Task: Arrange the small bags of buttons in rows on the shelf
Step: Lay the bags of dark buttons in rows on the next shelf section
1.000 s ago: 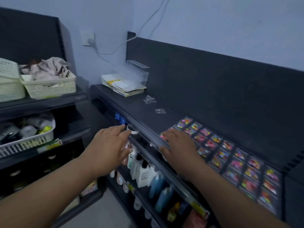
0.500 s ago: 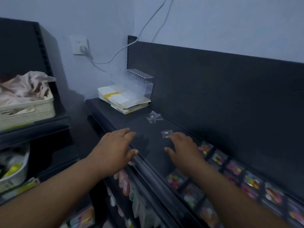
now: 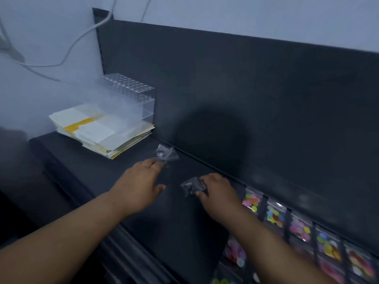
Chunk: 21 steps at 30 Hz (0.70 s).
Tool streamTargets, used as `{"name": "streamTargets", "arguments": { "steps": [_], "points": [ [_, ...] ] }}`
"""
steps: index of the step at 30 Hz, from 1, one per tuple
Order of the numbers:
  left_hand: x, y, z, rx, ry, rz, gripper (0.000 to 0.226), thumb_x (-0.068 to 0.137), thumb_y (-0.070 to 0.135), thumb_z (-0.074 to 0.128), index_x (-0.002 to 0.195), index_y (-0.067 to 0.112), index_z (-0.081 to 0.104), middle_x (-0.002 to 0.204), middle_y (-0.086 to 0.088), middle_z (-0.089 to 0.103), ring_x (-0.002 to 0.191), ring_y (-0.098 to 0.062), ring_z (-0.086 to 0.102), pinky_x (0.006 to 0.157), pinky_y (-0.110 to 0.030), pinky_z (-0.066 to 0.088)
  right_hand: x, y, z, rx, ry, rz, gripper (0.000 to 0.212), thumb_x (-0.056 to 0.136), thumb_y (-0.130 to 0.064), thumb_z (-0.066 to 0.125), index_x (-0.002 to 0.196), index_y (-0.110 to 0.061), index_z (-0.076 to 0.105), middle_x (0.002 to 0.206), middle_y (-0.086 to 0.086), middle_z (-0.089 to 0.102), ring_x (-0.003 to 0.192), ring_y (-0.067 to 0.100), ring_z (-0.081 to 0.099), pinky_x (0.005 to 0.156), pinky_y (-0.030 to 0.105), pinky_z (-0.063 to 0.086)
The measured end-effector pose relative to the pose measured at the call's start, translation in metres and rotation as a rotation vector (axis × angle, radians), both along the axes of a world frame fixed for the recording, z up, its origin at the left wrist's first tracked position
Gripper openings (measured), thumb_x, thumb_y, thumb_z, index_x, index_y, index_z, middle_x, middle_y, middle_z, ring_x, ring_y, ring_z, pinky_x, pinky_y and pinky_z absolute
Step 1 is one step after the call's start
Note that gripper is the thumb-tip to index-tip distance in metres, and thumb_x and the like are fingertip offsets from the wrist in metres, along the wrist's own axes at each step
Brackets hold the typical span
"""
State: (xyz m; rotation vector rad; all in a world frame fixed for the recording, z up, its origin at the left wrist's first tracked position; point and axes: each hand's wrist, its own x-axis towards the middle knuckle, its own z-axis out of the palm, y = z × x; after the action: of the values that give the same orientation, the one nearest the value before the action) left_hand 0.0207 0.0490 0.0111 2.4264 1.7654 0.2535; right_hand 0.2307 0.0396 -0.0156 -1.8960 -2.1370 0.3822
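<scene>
Your right hand (image 3: 217, 194) pinches a small clear plastic bag of dark buttons (image 3: 192, 186) over the black shelf (image 3: 92, 160). Your left hand (image 3: 139, 181), fingers straight, touches a second clear bag (image 3: 166, 155). Light, floppy and slick: pinch the edges.

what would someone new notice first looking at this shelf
The rows of small clear bags of bright coloured buttons at the right end of the dark shelf stand out most. Mid-shelf, the right hand pinches a small clear bag, while the left hand touches a second clear bag farther back with straight fingers. A stack of white and yellow papers lies at the left end.
</scene>
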Motion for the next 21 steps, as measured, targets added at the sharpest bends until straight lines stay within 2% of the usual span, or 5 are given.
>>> {"name": "streamTargets", "arguments": {
  "steps": [4,8,15,18,21],
  "points": [
    [-0.005,0.064,-0.005,-0.020,0.034,-0.079,0.065,0.088,0.039,0.057,0.144,0.019,0.032,0.150,-0.002,0.030,0.135,-0.026,0.033,0.109,-0.037,0.033,-0.010,0.027,-0.008,-0.065,-0.010,-0.063,0.041,0.090,-0.032,0.055,0.128,-0.020,0.048,0.134,0.002,0.044,0.124,0.024,0.040,0.103,0.031,0.036],
    [-0.011,0.119,-0.023,-0.024,0.134,-0.170,0.069,0.090,0.038,0.052,0.149,0.019,0.020,0.157,-0.008,0.018,0.144,-0.028,0.016,0.116,-0.040,0.020,-0.021,0.047,-0.022,-0.096,0.010,-0.120,0.052,0.091,-0.033,0.055,0.140,-0.021,0.040,0.143,0.000,0.037,0.131,0.021,0.032,0.108,0.027,0.030],
    [-0.018,0.176,-0.049,-0.181,0.301,-0.309,0.071,0.094,0.048,0.038,0.151,0.029,0.001,0.159,0.001,-0.010,0.146,-0.021,-0.011,0.116,-0.042,0.002,-0.034,0.062,-0.035,-0.035,0.010,-0.216,0.044,0.091,-0.033,0.055,0.133,-0.021,0.049,0.135,-0.002,0.045,0.123,0.018,0.036,0.102,0.023,0.031],
    [-0.016,0.187,-0.057,-0.239,0.246,-0.352,0.067,0.096,0.048,0.036,0.151,0.029,0.003,0.160,0.004,-0.009,0.146,-0.019,-0.007,0.117,-0.040,0.004,-0.039,0.066,-0.038,-0.009,0.041,-0.258,0.041,0.091,-0.030,0.057,0.130,-0.019,0.052,0.129,-0.001,0.048,0.119,0.018,0.039,0.098,0.021,0.032],
    [-0.013,0.191,-0.068,-0.198,0.083,-0.380,0.063,0.094,0.045,0.044,0.149,0.026,0.021,0.159,0.002,0.013,0.143,-0.023,0.017,0.116,-0.038,0.019,-0.044,0.069,-0.040,-0.002,0.094,-0.307,0.041,0.091,-0.027,0.058,0.131,-0.020,0.052,0.124,-0.001,0.050,0.118,0.016,0.042,0.094,0.017,0.032]
  ]
}}
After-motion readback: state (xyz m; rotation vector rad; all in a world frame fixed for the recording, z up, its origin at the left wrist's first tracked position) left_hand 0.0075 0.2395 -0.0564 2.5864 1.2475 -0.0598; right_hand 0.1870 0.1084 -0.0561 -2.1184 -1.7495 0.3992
